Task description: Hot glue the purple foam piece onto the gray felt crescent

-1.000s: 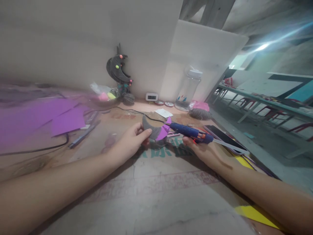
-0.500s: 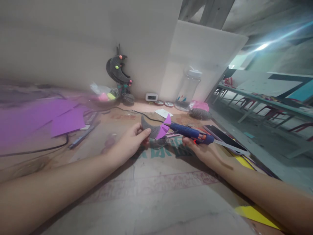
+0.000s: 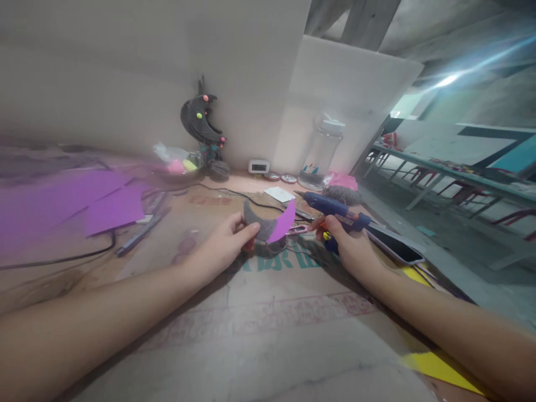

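Between the thumb and fingers of my left hand is a crescent moon cutout. Grey yarn covers its left part, and the right part is bare purple. My right hand grips a blue hot glue gun, whose nozzle points left, above and apart from the crescent's purple tip. Small pink-handled scissors or a similar tool lie on the table behind the crescent, partly hidden.
Purple sheets and a pen-like tool lie left. Along the back stand a dark crescent ornament, a small clock, a bottle and grey yarn. A phone and yellow sheet are right.
The glue gun has lifted off the crescent's purple part and moved right and up, its nozzle now clear. My left hand keeps the crescent in nearly the same place.
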Demonstrator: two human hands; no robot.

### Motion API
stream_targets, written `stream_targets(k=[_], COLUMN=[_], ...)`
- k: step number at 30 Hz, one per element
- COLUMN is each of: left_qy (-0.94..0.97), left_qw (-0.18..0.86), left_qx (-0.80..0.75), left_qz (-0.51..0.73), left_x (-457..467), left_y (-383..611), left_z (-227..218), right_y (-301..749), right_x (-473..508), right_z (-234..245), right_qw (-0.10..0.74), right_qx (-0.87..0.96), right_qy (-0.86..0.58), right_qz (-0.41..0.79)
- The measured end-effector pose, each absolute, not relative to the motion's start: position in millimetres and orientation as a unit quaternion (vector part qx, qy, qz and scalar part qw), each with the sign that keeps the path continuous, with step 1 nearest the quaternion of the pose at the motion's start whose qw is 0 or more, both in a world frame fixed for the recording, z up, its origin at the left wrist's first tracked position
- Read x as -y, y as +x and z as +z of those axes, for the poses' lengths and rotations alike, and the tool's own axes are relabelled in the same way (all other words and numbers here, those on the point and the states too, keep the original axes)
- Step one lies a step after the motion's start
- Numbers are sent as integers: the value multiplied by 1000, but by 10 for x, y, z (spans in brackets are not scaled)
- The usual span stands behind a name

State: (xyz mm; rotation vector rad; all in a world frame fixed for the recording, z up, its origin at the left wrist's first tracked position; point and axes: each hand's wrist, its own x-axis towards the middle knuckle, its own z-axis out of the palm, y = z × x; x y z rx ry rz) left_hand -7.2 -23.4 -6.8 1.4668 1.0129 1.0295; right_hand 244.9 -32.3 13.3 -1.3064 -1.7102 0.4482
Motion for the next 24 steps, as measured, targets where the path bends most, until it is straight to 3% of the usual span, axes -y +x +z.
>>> stream_targets(k=[10, 19, 24], left_qy=[604, 612, 598], left_qw=[515, 507, 520], left_qx=[-425, -415, -417], left_qz=[435, 442, 445], left_x=[253, 206, 233], left_y=[-47, -73, -53], left_z=[-24, -112, -85], right_y=[2577, 2603, 2470], right_x=[130, -724, -1291], right_z=[213, 455, 355], right_qw=[490, 342, 329], right_qx=[637, 711, 716], right_qy=[-569, -608, -605], right_qz=[176, 90, 115])
